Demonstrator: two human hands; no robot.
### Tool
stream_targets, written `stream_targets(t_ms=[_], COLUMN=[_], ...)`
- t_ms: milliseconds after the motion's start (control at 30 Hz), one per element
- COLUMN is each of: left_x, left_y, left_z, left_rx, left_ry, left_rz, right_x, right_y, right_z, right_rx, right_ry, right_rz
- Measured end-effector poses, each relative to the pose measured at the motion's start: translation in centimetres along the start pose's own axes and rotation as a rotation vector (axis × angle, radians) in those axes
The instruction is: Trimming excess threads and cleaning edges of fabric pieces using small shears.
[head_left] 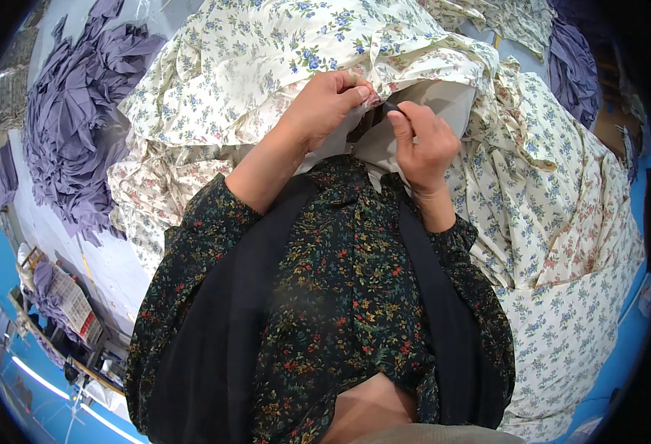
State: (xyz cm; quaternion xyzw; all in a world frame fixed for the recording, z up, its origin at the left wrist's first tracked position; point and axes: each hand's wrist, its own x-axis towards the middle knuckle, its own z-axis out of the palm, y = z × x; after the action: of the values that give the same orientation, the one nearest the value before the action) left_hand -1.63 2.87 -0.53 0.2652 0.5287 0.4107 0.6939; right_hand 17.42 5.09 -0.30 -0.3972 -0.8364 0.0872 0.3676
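White cloth with blue and pink flowers [244, 66] lies heaped in front of me. My left hand [322, 111] pinches a gathered edge of it between thumb and fingers. Close by on the right, my right hand [425, 144] is closed around a small dark tool [390, 108]. Its tip points toward the pinched edge, but its exact kind is hidden by the fingers. Between the hands the cloth opens in a fold, with its plain pale underside [444, 100] showing.
Piles of purple-grey cloth [74, 133] lie on the pale table [103, 274] at the left. More purple cloth [573, 70] sits at the far right. The floral cloth hangs down on my right. A cluttered shelf [70, 311] stands lower left, above a blue floor [44, 355].
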Motion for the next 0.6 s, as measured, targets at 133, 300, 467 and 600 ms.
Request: stream_targets(t_ms=[133,300,467,600], left_x=[-0.2,-2.2,-6.5,-2.6], left_y=[-0.1,0.4,2.0,-1.8], left_z=[0.1,1.4,2.5,1.5], left_rx=[0.0,0.529,0.899,0.856], left_ry=[0.01,0.031,-0.477,-0.279], left_rz=[0.002,0.593,0.561,0.311], right_x=[-0.7,1.3,-0.6,-1.2], right_y=[-0.4,-1.5,-0.7,-0.8], right_z=[-1.0,-3.0,-3.1,-4.1], right_rx=[0.478,1.487,1.427,1.319], right_ry=[-0.046,-0.143,-0.398,-0.362], right_rz=[0.528,1.489,1.466,1.406])
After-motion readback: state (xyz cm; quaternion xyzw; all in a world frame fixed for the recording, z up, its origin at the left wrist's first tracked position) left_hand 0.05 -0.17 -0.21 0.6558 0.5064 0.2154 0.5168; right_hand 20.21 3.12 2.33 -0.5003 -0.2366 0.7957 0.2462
